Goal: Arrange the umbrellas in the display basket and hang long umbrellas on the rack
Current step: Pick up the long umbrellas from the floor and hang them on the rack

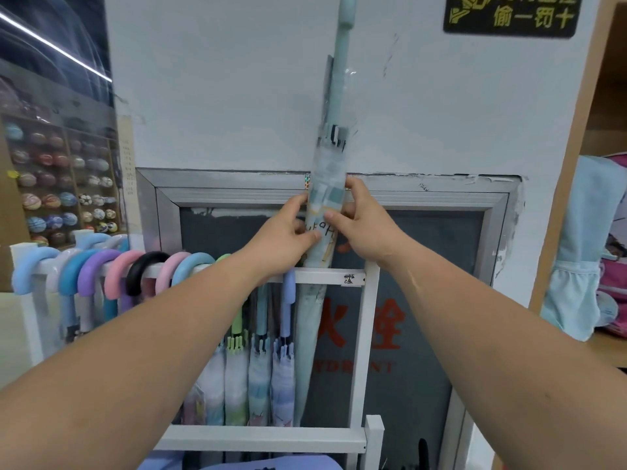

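long umbrella (326, 154), mint green and sleeved in clear plastic, upright at the centre of the frame, gripped round its middle from both sides. left hand (288, 232) curled round the left side of the folded canopy, right hand (361, 225) wrapped round the right side with the thumb across the front; bare forearms reaching in from the two lower corners. handle end up at the top edge of the frame, partly cut off there; tapered lower half passing behind the top rail of the white rack (359, 334) and ending close to its lower rail. just left of it, inside the rack, straight-handled umbrellas (261, 368) standing side by side, pastel canopies downward. further left along the top rail, hooked umbrellas (115, 269) hung by curved handles in blue, purple, pink and black. behind the rack, a grey-framed hydrant cabinet (441, 195) with red lettering, set in a white wall. black sign (509, 15) with yellow characters at upper right. shelves of balls (61, 184) at middle left, blurred. pale blue fabric (583, 239) at the right edge.
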Tool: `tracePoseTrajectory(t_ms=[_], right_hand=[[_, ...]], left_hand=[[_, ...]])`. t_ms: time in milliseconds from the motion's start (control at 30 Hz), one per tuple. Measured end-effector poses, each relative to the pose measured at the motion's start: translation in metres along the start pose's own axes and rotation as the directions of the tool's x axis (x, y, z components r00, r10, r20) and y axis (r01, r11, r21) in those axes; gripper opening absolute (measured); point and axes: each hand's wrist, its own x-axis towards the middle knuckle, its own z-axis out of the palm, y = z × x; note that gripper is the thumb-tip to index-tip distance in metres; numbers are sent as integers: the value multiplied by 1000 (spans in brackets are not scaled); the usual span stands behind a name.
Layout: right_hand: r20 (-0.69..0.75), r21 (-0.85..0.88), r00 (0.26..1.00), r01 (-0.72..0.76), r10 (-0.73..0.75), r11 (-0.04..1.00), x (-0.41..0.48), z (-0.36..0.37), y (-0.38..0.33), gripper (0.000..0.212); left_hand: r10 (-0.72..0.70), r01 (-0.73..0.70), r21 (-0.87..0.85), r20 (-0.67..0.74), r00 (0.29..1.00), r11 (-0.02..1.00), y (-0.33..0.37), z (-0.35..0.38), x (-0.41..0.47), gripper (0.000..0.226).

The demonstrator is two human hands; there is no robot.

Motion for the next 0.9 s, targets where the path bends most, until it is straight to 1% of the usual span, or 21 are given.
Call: tracePoseTrajectory(t_ms=[33,100,167,267,400,467,567,633,667,700,833,900], right_hand=[[42,-48,999,2,0,999,-2,-1,-1,47],[108,-103,994,7,5,995,-4,-1,0,47],[130,-106,991,3,11,994,-7,0,1,48],[130,-113,991,6,9,994,-7,-2,2,43],[2,-57,1000,-1,2,998,-1,-3,-2,41],[-26,-83,1000,2,-4,997,4,-2,-5,39],[19,-132,1000,-2,5,991,5,-1,-3,32],[53,-160,998,-13,22,987,1,1,0,30],[70,-177,997,-24,36,984,-2,2,2,30],[90,-189,995,-34,52,981,-5,4,3,31],[144,-186,984,-78,105,980,-7,3,4,37],[178,-187,975,-101,135,977,-7,-2,0,32]], left_hand=[[14,-16,-44,-33,999,999,3,0,2,58],[23,-34,-149,-75,997,988,9,-1,6,59],[6,-19,-202,-68,998,979,13,-4,8,64],[7,-16,-171,-57,998,985,14,-6,5,67],[-2,-4,-140,-40,999,990,14,-7,5,67],[-24,22,-116,-13,1000,993,13,-7,4,65],[-45,46,-69,14,999,997,11,-5,1,53],[-44,43,-28,-44,998,999,9,-6,1,40],[-48,47,-15,-75,996,999,9,-7,1,37],[-53,53,-8,-87,995,999,8,-8,2,37],[-60,62,44,-57,997,997,6,-9,1,38],[-69,72,57,-58,996,996,4,-11,1,38]])
